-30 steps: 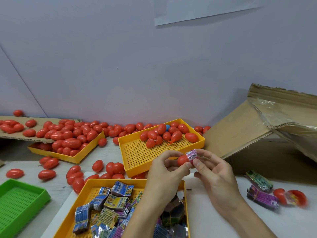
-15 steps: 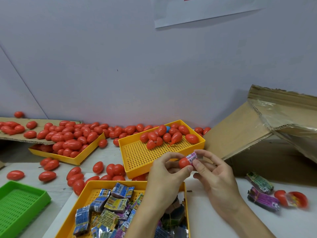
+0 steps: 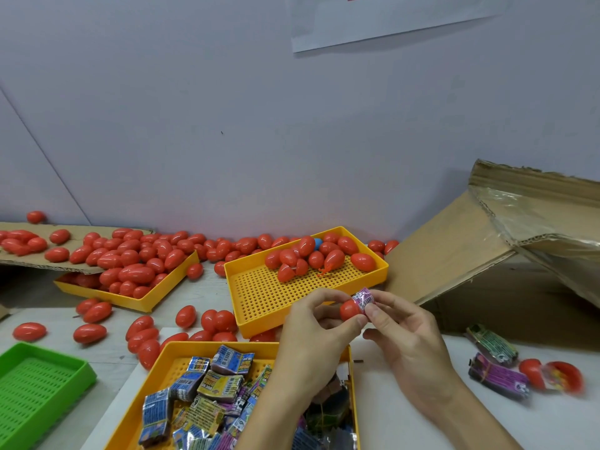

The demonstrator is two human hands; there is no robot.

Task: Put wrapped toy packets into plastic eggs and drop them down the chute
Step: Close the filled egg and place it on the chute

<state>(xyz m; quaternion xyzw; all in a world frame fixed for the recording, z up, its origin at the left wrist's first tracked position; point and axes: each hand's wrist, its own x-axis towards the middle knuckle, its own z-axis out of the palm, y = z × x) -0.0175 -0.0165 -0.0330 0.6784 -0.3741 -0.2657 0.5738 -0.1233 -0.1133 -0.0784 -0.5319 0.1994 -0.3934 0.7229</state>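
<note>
Likely packing workshop: trays point(image 3: 367, 280) of eggs point(image 3: 334, 258)

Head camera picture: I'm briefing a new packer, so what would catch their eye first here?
First, the two hands at centre: the left hand holds a red egg half while the right hand presses a pink packet into it. Next, the heaps of red eggs spilling over a yellow tray at back left, and the yellow tray of wrapped packets below the hands.

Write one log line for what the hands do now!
left hand holds red egg half | right hand pushes pink packet in | not closed
</note>
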